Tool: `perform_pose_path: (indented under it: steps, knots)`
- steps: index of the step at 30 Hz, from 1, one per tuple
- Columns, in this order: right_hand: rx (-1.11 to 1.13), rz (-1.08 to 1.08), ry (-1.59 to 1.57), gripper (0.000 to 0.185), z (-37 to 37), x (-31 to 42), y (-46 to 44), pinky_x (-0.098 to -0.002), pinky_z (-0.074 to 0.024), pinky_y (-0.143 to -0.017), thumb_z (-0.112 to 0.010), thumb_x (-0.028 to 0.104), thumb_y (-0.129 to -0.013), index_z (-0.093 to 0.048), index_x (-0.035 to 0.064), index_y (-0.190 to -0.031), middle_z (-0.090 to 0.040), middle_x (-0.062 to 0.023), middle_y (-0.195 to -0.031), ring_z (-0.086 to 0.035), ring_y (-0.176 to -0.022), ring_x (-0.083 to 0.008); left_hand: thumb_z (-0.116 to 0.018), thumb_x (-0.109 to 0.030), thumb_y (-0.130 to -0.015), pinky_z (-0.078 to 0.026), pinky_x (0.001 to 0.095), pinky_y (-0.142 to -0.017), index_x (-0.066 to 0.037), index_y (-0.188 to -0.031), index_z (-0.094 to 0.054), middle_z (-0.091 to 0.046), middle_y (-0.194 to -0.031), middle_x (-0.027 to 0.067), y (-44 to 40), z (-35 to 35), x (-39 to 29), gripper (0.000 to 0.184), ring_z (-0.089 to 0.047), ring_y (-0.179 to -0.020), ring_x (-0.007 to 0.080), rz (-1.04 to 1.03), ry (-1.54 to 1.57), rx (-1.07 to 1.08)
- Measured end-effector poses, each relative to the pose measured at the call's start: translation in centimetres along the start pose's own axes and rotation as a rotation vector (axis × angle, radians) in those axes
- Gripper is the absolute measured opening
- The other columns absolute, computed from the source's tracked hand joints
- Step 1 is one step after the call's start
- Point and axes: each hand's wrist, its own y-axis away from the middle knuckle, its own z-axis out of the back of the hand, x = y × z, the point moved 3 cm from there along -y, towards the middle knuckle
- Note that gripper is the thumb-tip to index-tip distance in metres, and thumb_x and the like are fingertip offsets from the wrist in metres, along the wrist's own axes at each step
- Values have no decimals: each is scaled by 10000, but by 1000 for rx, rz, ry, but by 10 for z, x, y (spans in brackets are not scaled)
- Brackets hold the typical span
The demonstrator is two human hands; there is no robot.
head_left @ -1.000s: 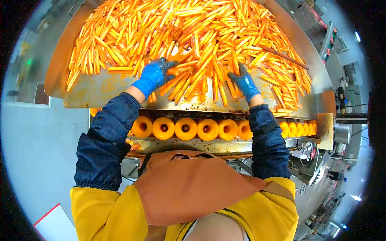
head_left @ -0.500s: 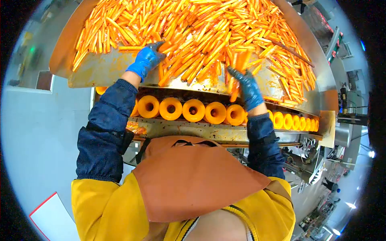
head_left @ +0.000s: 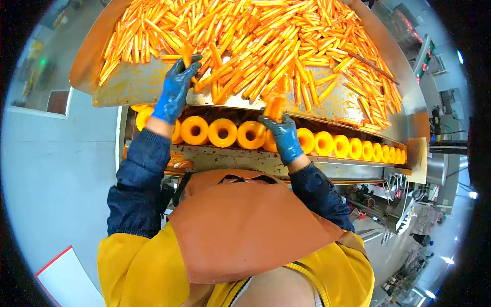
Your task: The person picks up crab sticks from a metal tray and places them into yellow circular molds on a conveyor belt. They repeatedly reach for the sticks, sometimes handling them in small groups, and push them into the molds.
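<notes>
Orange sticks (head_left: 276, 46) lie heaped on the metal surface (head_left: 138, 84), loose & crisscrossed, some near the front edge; R hand (head_left: 282, 134), blue-gloved, has its grip closed round a small upright bunch (head_left: 275, 106), over the row of orange cups (head_left: 222, 133); can't tell if bunch touches a cup, & stick count is blurred; L hand (head_left: 176, 88), also gloved, is by the heap's front edge, grip narrow, fingers pinching what looks like a stick or two (head_left: 187, 55), blurred too.

Handling, judging by looks: each stick light, fairly stiff, prob. slippery b/c of the wet, glossy coat; might bend or snap if squeezed hard; best hold approx. mid-length, several sticks side by side, w/ thumb opposite fingers, ends kept level.

Textures: sticks slim, straight, shiny, w/ reddish smears; surface smooth metal, stained w/ orange residue; cups round, smooth, w/ flared rims & dark hollow centres; gloves thin, wet-looking, darkened at fingertips; sleeves (head_left: 137, 176) navy, puckered cloth; apron (head_left: 255, 230) brown, smooth, matte.
</notes>
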Motion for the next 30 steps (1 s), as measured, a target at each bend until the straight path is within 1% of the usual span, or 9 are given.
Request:
perform_pose_path:
  steps: [3,5,7,12,15,19,22,23,30]
  knots:
    - [-54,14,-103,207,4,12,9,-238,-464,-653,-705,80,-790,-628,28,-976,-625,7,-835,-549,-708,-80,-613,-135,-860,-456,288,-856,12,-1137,-568,-616,-1039,72,41,-9,-1,317,-590,-931,169,88,415,116]
    - [-56,14,107,206,4,8,10,-239,-464,-637,-701,79,-791,-626,34,-977,-620,11,-815,-553,-703,-82,-631,-175,-845,-465,292,-822,-11,-1138,-568,-624,-1008,53,72,-28,12,342,-580,-950,158,287,311,270]
    - [-26,34,25,206,-2,-12,10,-243,-475,-654,-686,60,-794,-623,37,-988,-626,8,-835,-564,-713,-88,-655,-101,-820,-466,296,-853,-20,-1081,-605,-617,-1071,73,90,-50,44,278,-567,-994,157,243,316,428]
    - [18,-176,412,300,10,-22,24,-269,-487,-709,-656,99,-774,-616,27,-1062,-644,-50,-883,-579,-781,-120,-632,-52,-771,-447,356,-928,-58,-976,-666,-606,-1111,106,105,-64,60,208,-563,-1053,259,-392,-322,469]
    - [-61,-125,552,314,28,-23,26,-293,-472,-681,-645,205,-826,-609,18,-1076,-637,-65,-844,-567,-757,-130,-638,-74,-773,-442,382,-943,-77,-977,-670,-610,-1106,120,113,-53,55,206,-563,-1056,295,-404,-337,494]
    - [-72,15,273,281,31,-17,25,-264,-462,-635,-652,204,-847,-609,22,-1057,-620,-29,-814,-539,-709,-100,-673,-152,-783,-430,392,-956,-89,-980,-679,-603,-1151,119,116,-48,57,206,-550,-1108,279,-317,-334,474]
    - [-42,76,169,245,14,-7,24,-241,-448,-590,-653,183,-853,-607,29,-1039,-600,-9,-778,-523,-669,-78,-634,-227,-823,-418,403,-969,-87,-1034,-674,-615,-1120,123,110,-78,67,256,-545,-1110,287,-534,-334,609]
    - [-27,72,97,227,7,-5,25,-232,-441,-569,-652,177,-857,-605,34,-1027,-591,-3,-761,-520,-649,-72,-634,-227,-826,-415,412,-968,-83,-1024,-674,-622,-1101,121,111,-86,71,248,-542,-1110,290,-354,-273,621]
    - [-54,85,-66,199,15,-6,25,-240,-458,-611,-627,155,-865,-596,44,-1027,-586,-14,-774,-546,-675,-101,-603,-88,-811,-450,388,-924,-63,-1006,-657,-639,-1046,117,116,-84,34,204,-570,-1041,293,-555,-331,468]
